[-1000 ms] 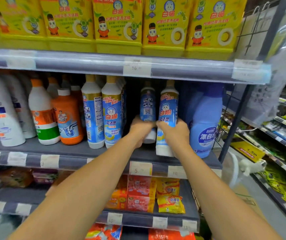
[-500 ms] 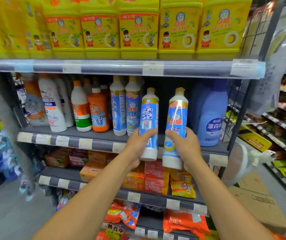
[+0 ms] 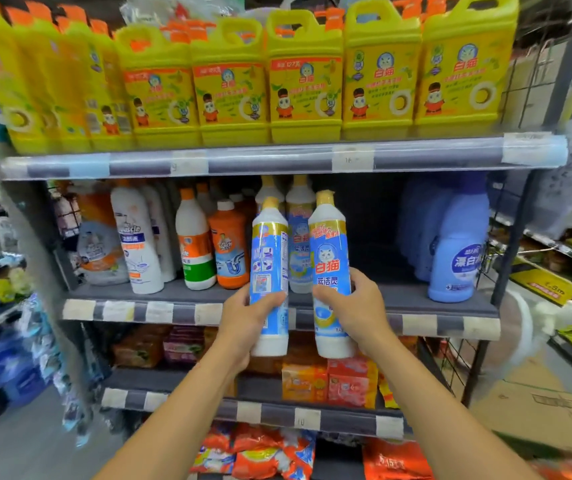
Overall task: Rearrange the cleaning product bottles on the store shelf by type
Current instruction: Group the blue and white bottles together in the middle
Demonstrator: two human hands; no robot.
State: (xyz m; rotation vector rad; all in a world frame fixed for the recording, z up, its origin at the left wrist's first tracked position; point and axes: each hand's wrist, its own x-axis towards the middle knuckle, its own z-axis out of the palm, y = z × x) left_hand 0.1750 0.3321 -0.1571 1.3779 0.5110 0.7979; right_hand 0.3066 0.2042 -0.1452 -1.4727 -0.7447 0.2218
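Before the shelf [image 3: 450, 325], the left hand [image 3: 243, 323] is gripping one bottle [image 3: 270, 258] and the right hand [image 3: 357, 310] its twin [image 3: 329, 251], both upright in the air, ideally heading for the gap [image 3: 385, 271] beside the matching pair [image 3: 299, 216], labels turned outward.

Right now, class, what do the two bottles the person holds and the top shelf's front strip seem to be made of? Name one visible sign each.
Left bottle: likely white plastic, smooth moulded body under a glossy printed sleeve. Right bottle: same look. Front strip: probably clear glossy plastic; paper tags show behind it.
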